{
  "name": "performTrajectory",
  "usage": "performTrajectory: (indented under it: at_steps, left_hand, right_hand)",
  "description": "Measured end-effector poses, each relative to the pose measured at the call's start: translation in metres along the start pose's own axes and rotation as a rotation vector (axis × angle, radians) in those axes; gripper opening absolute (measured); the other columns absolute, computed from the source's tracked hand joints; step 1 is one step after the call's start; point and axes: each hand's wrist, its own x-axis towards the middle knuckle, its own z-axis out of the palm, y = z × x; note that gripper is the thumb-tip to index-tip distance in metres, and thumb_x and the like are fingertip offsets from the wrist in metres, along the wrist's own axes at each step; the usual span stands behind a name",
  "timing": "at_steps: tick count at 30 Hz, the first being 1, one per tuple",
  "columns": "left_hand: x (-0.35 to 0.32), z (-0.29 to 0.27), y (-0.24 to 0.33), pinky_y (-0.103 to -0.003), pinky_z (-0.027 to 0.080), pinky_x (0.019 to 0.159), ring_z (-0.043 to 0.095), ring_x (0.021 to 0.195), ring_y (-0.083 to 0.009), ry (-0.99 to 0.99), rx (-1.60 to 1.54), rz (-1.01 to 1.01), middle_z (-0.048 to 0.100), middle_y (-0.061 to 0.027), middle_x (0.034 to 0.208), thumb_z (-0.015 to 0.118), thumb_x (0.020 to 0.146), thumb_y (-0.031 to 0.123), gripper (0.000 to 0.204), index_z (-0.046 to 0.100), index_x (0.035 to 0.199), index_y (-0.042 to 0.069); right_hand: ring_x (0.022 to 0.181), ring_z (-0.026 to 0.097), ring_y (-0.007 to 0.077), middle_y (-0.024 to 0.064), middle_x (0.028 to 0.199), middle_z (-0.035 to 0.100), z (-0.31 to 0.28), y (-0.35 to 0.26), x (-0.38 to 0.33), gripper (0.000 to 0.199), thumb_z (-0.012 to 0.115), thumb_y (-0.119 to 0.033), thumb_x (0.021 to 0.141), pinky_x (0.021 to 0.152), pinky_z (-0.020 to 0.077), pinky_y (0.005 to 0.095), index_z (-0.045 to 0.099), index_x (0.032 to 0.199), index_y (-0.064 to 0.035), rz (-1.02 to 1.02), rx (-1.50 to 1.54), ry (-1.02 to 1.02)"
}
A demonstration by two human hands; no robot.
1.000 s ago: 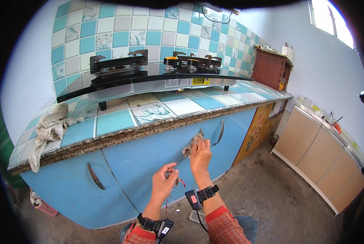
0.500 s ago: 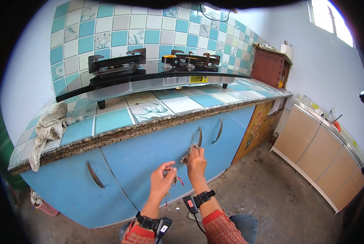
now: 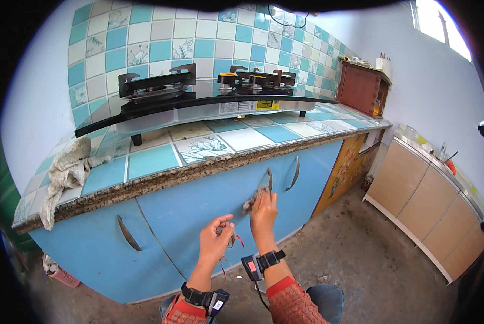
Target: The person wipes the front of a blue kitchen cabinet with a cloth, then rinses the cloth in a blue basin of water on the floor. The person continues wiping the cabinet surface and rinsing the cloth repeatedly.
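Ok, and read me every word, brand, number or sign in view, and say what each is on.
Nothing can be quoted; these are all too small or blurred to read:
Yellow label on the front of the stove: too small.
Pale grey label beside it: too small.
Red sticker on the right wrist device: blurred.
White sticker on the left wrist device: blurred.

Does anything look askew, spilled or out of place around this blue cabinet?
The crumpled rag droops over the counter's front edge at its left end, which looks untidy. The floor has dark blotches; I see no clear spill.
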Motion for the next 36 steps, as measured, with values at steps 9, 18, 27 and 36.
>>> performTrajectory:
  at_steps: [9, 18, 27, 36]
  left_hand:
    - [-0.001, 0.003, -0.001, -0.022, 0.046, 0.064, 0.054, 0.072, -0.0055, 0.003, -0.041, -0.003, 0.062, -0.0010, 0.085, 0.064, 0.087, 0.016, 0.029, 0.066, 0.112, 0.002]
    - [-0.002, 0.000, -0.001, -0.023, 0.045, 0.065, 0.054, 0.074, -0.0058, -0.013, -0.035, -0.015, 0.063, -0.0013, 0.086, 0.063, 0.088, 0.016, 0.029, 0.066, 0.112, 0.001]
    - [0.002, 0.001, -0.006, -0.024, 0.046, 0.065, 0.055, 0.073, -0.0065, 0.003, -0.027, -0.022, 0.063, -0.0020, 0.085, 0.064, 0.087, 0.017, 0.028, 0.066, 0.111, 0.001]
    - [-0.001, -0.002, -0.005, -0.023, 0.046, 0.064, 0.055, 0.072, -0.0064, 0.004, -0.040, -0.015, 0.063, -0.0016, 0.085, 0.064, 0.087, 0.018, 0.028, 0.067, 0.110, 0.001]
  right_hand:
    - [0.076, 0.057, 0.0410, 0.0190, 0.091, 0.053, -0.006, -0.006, 0.026, 0.017, 0.055, 0.002, 0.084, 0.064, 0.0491, 0.0470, 0.059, 0.101, 0.0025, -0.038, 0.063, 0.042]
    - [0.080, 0.059, 0.0387, 0.0178, 0.092, 0.054, -0.010, 0.013, -0.015, 0.018, 0.058, 0.002, 0.082, 0.065, 0.0499, 0.0448, 0.060, 0.101, 0.0026, -0.019, 0.032, -0.111]
    - [0.074, 0.058, 0.0341, 0.0171, 0.091, 0.055, -0.026, -0.020, 0.041, 0.021, 0.059, 0.003, 0.083, 0.063, 0.0482, 0.0392, 0.062, 0.104, 0.0053, -0.149, 0.145, 0.055]
    - [0.075, 0.058, 0.0351, 0.0175, 0.091, 0.054, -0.019, -0.010, 0.020, 0.020, 0.057, 0.002, 0.085, 0.063, 0.0486, 0.0420, 0.060, 0.104, 0.0056, -0.102, 0.036, -0.071]
